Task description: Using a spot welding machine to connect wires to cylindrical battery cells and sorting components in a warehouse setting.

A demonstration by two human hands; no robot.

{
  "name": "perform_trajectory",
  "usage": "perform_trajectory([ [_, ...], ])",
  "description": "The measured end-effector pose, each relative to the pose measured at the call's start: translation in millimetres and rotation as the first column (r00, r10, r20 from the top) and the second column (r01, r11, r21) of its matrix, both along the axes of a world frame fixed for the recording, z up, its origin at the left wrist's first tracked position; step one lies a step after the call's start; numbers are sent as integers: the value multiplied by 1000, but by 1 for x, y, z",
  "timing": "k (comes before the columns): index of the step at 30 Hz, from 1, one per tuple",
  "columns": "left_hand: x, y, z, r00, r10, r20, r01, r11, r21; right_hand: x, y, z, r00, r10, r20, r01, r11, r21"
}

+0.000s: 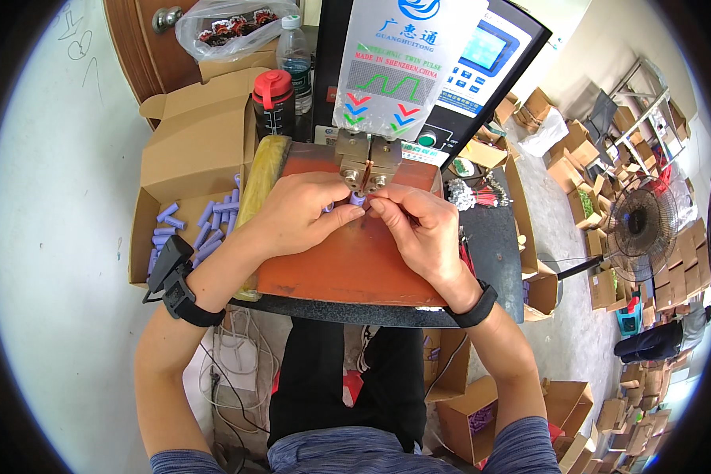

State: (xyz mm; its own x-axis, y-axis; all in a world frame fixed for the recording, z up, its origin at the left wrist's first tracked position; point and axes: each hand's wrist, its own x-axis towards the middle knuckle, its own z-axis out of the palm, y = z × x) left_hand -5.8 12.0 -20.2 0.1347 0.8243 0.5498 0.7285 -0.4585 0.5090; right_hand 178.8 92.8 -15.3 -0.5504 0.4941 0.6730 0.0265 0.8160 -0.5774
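Note:
A purple cylindrical battery cell (357, 199) stands under the electrode head (367, 164) of a spot welding machine (403, 71). My left hand (306, 212) grips this cell between thumb and fingers; another bit of purple shows between its fingers. Close on the other side, my right hand (423, 225) is closed in a pinch beside the electrodes. Whatever its fingertips hold is too small to make out. Both hands are above an orange-red work board (340, 272).
Several loose purple cells (205, 225) lie in an open cardboard box (189, 146) at left. A yellow wrapped roll (262, 182) borders the board. Behind stand a red-lidded bottle (274, 103) and a clear bottle (294, 63). Wired parts (482, 192) lie right; a fan (640, 225) stands beyond.

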Motion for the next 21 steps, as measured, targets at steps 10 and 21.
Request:
perform_trajectory([
  [10, 0, 0, -1, 1000, 5, 4, -4, 1000, -19, -1, -1, 1, 999, -37, 17, 36, 996, 85],
  [21, -3, 0, -1, 1000, 13, -27, -13, 1000, -5, -3, -1, -2, 999, -42, -3, 42, 990, 137],
])
